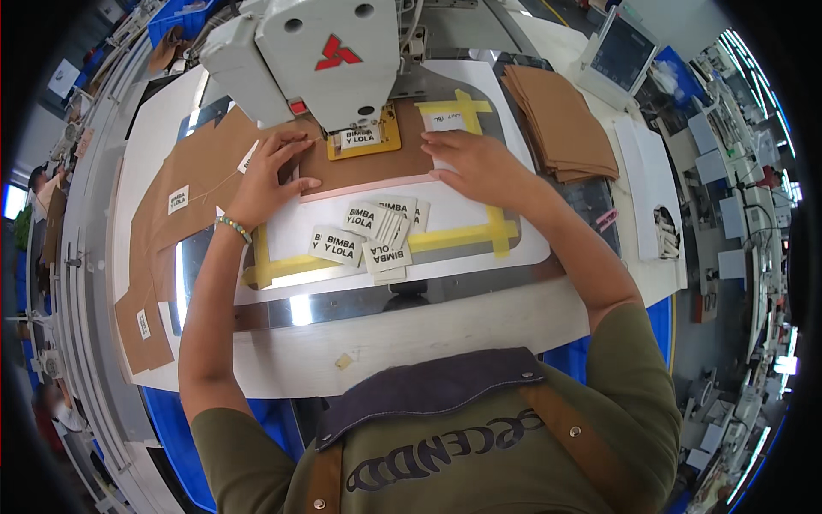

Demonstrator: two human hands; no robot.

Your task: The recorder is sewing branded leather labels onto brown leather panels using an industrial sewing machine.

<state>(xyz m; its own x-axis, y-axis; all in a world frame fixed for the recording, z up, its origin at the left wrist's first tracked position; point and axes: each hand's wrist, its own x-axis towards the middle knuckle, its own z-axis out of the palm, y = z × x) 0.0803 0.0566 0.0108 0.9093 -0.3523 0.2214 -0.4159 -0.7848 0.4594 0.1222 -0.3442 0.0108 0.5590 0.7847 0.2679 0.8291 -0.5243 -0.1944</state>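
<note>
A bare left hand [278, 171] and right hand [479, 167], fingers spread wide, are probably steadying the flat brown panel [368, 173] at nine and three o'clock beneath the yellow rectangular frame [392, 140].

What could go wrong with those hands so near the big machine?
A finger might get pinched if the machine head moved, since the left hand and right hand are close by. The brown piece between them could twist if one hand slipped. The loose labels in front might slide if bumped.
</note>
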